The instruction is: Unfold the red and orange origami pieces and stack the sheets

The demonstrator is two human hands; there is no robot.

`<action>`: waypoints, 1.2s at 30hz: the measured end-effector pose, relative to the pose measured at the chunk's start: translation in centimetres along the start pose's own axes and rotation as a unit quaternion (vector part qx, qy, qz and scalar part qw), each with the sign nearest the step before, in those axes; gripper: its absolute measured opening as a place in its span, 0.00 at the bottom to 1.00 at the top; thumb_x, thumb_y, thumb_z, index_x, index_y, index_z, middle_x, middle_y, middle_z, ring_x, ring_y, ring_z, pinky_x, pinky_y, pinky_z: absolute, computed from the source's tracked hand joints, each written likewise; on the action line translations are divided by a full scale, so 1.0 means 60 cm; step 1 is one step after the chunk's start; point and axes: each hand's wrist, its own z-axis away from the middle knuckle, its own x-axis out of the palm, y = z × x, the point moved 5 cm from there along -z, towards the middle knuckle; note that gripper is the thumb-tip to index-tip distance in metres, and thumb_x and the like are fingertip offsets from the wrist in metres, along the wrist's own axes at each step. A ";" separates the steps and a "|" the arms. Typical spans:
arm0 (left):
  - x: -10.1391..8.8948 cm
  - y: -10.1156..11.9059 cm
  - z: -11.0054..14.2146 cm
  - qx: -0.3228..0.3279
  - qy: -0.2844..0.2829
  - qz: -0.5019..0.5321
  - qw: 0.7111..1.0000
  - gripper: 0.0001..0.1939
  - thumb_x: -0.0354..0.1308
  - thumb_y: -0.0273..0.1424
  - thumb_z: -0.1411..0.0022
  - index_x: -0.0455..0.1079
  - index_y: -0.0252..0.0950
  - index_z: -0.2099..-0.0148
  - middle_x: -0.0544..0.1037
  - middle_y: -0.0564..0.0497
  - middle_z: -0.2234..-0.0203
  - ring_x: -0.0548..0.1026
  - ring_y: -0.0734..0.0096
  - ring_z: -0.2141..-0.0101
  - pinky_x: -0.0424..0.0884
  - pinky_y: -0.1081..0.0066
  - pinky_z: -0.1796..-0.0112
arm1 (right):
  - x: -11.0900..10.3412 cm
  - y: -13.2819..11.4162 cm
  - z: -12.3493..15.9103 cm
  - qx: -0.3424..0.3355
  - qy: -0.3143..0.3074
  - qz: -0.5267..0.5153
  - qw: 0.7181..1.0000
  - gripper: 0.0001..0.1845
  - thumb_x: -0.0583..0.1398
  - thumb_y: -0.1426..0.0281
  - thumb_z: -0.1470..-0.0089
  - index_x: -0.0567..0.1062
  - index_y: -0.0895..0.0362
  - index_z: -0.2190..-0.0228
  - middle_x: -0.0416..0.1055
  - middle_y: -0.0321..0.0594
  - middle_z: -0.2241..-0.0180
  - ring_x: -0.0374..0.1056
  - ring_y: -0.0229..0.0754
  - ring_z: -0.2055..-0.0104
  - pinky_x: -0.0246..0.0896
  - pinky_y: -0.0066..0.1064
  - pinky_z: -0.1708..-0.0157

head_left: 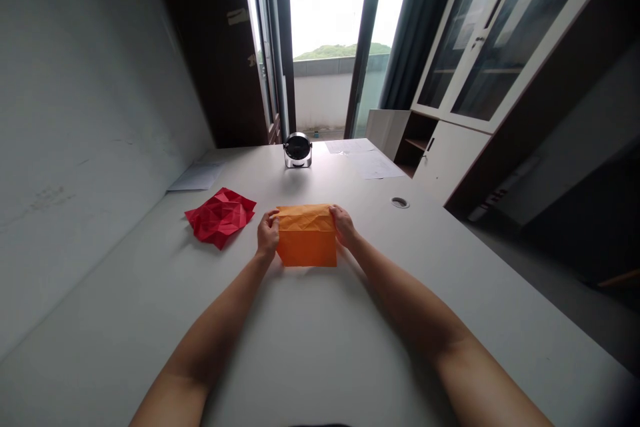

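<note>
An orange sheet of paper (307,240) lies folded on the white table (320,340), its far edge turned over toward me. My left hand (267,235) pinches the sheet's left side near the folded top corner. At the opposite top corner, my right hand (344,224) pinches the right side in the same way. Both hands are closed on the paper. A crumpled, creased red paper (221,216) rests on the table to the left of my left hand, apart from it.
A small round black-and-silver device (297,149) stands at the far middle of the table. White sheets (198,176) lie at the far left and at the far right (371,165). A cable hole (399,202) is to the right. Cabinets stand along the right wall.
</note>
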 end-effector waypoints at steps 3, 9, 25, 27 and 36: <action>-0.010 0.009 -0.003 0.041 0.004 -0.042 0.998 0.12 0.51 0.35 0.33 0.73 0.38 0.53 0.79 0.46 0.58 0.78 0.65 0.58 0.75 0.65 0.55 | -0.001 0.013 -0.002 0.013 0.014 -0.028 0.999 0.18 0.61 0.53 0.49 0.65 0.53 0.73 0.66 0.31 0.77 0.61 0.36 0.76 0.60 0.28 0.76; -0.024 0.014 -0.003 0.064 0.042 -0.070 0.995 0.11 0.51 0.31 0.34 0.73 0.38 0.54 0.79 0.47 0.58 0.77 0.65 0.55 0.72 0.63 0.49 | 0.021 0.018 0.015 0.065 -0.048 -0.014 0.997 0.19 0.65 0.52 0.52 0.70 0.54 0.69 0.72 0.34 0.74 0.66 0.38 0.75 0.63 0.28 0.76; -0.036 0.007 -0.018 0.028 0.055 -0.078 0.995 0.11 0.58 0.37 0.37 0.74 0.38 0.56 0.79 0.47 0.60 0.77 0.66 0.62 0.74 0.66 0.58 | 0.020 0.023 0.012 -0.015 -0.018 0.077 0.997 0.13 0.65 0.63 0.54 0.75 0.55 0.64 0.77 0.37 0.69 0.70 0.42 0.70 0.67 0.31 0.71; -0.025 0.000 -0.018 0.011 -0.003 -0.067 0.998 0.12 0.60 0.37 0.39 0.75 0.38 0.55 0.80 0.47 0.60 0.78 0.66 0.62 0.75 0.67 0.60 | 0.015 0.023 0.011 -0.023 -0.007 0.081 0.996 0.14 0.64 0.62 0.53 0.74 0.55 0.64 0.76 0.37 0.68 0.70 0.41 0.69 0.67 0.30 0.71; -0.054 0.002 -0.051 0.009 0.008 -0.006 1.000 0.17 0.61 0.35 0.42 0.76 0.35 0.52 0.79 0.43 0.54 0.78 0.65 0.62 0.77 0.68 0.63 | 0.016 0.033 0.004 -0.026 0.017 0.065 0.997 0.15 0.62 0.56 0.50 0.71 0.55 0.73 0.67 0.32 0.82 0.60 0.36 0.80 0.56 0.28 0.80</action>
